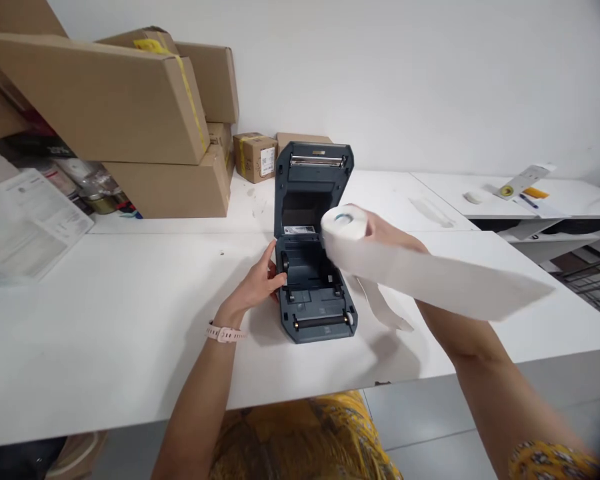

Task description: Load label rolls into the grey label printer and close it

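Flanking the printer (323, 305), the left hand (256, 285) touches its edge, the bay (306, 265) open.

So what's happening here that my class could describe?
A person's right hand holds a roll of white paper, its loose strip stretching rightward. The left hand touches the left side of a dark printer standing open on the white table, lid raised. The roll is held up near the printer's right side.

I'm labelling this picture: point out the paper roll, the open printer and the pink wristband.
Paper roll (353, 229), head view: flat end.
Printer (307, 261), head view: inner compartment.
Pink wristband (227, 335), head view: strap's middle.
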{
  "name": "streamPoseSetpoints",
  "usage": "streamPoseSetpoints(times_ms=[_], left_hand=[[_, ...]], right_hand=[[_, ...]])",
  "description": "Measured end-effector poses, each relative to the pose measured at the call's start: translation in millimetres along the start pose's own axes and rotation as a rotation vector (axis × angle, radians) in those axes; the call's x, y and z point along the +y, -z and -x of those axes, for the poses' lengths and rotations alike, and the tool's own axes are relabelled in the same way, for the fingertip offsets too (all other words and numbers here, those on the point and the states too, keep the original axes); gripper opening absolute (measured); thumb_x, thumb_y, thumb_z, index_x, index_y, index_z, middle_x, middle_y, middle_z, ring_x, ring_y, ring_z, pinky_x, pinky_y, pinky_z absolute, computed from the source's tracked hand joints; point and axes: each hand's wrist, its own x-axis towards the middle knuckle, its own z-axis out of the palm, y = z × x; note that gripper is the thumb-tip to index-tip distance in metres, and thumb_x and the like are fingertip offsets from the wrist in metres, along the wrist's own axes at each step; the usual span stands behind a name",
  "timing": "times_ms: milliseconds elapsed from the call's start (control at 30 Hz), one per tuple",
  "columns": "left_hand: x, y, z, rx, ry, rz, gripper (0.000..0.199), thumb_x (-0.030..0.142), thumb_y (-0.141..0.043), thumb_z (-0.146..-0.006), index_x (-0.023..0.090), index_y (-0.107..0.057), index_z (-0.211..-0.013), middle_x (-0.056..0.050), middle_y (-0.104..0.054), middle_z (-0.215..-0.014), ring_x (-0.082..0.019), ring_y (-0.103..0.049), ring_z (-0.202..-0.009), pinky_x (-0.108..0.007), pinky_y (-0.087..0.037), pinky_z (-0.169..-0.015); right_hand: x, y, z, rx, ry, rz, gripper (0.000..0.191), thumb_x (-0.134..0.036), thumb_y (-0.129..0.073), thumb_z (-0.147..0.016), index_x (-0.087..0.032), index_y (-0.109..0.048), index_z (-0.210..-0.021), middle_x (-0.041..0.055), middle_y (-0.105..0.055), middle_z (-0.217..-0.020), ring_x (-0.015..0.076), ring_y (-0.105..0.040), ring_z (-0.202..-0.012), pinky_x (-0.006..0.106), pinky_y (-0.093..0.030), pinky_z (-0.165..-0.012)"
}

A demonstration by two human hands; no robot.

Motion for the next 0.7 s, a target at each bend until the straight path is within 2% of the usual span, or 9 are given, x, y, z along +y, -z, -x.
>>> streamPoseSetpoints(times_ms=[100,200,367,533,600,700], left_hand=[[-1.0,-0.1,-0.5,0.004,-0.009,-0.006,0.099,0.031,-0.067,-0.093,0.031,-0.005,-0.170,0.000,-0.048,-0.092,-0.011,-0.054,-0.065,-0.026,-0.056,-0.054],[-0.2,-0.6,-0.3,0.008,-0.005,-0.003,0.100,0.030,-0.067,-0.093,0.029,-0.003,-0.170,0.000,-0.047,-0.093,-0.011,-0.054,-0.066,-0.026,-0.056,-0.055],[2.3,-1.5,0.5,0.003,0.012,0.034,0.103,0.028,-0.067,-0.092,0.029,0.000,-0.170,0.000,-0.050,-0.094,-0.011,-0.056,-0.065,-0.026,-0.056,-0.054],[-3.5,-0.8,-1.4,0.015,-0.016,0.029,0.101,0.031,-0.068,-0.091,0.029,-0.005,-0.170,-0.003,-0.053,-0.099,-0.012,-0.057,-0.067,-0.026,-0.056,-0.054],[-6.4,-0.7,-2.2,0.017,-0.027,0.029,0.100,0.031,-0.068,-0.091,0.030,-0.007,-0.170,-0.004,-0.053,-0.101,-0.012,-0.058,-0.067,-0.025,-0.055,-0.054],[-8.0,-0.9,-2.4,0.021,-0.028,0.027,0.097,0.032,-0.068,-0.092,0.031,-0.010,-0.169,-0.004,-0.053,-0.102,-0.012,-0.058,-0.068,-0.025,-0.055,-0.054]], right_hand=[[-30.8,-16.0,-26.2,-0.196,0.031,0.203,0.075,-0.053,-0.088,-0.063,-0.025,-0.060,-0.126,0.0091,-0.071,-0.125,0.0329,-0.068,-0.111,0.043,-0.056,-0.090],[-43.9,-30.8,-45.0,-0.310,-0.056,0.447,0.074,-0.053,-0.086,-0.066,-0.027,-0.060,-0.131,0.0072,-0.072,-0.120,0.0302,-0.069,-0.103,0.041,-0.054,-0.085],[-35.7,-51.4,-55.1,-0.359,-0.075,0.609,0.073,-0.057,-0.084,-0.071,-0.024,-0.060,-0.132,0.0102,-0.074,-0.116,0.0341,-0.069,-0.104,0.043,-0.051,-0.088],[-15.6,-65.4,-61.6,-0.406,-0.025,0.593,0.075,-0.068,-0.073,-0.082,-0.019,-0.058,-0.137,0.0160,-0.073,-0.127,0.0373,-0.070,-0.112,0.047,-0.052,-0.096],[-10.1,-68.0,-60.4,-0.387,0.012,0.631,0.080,-0.070,-0.070,-0.085,-0.017,-0.055,-0.143,0.0193,-0.070,-0.134,0.0405,-0.068,-0.117,0.053,-0.051,-0.100],[-6.6,-72.4,-44.9,-0.278,0.112,0.679,0.082,-0.067,-0.064,-0.092,-0.013,-0.048,-0.152,0.0246,-0.061,-0.147,0.0445,-0.062,-0.130,0.062,-0.048,-0.107]])
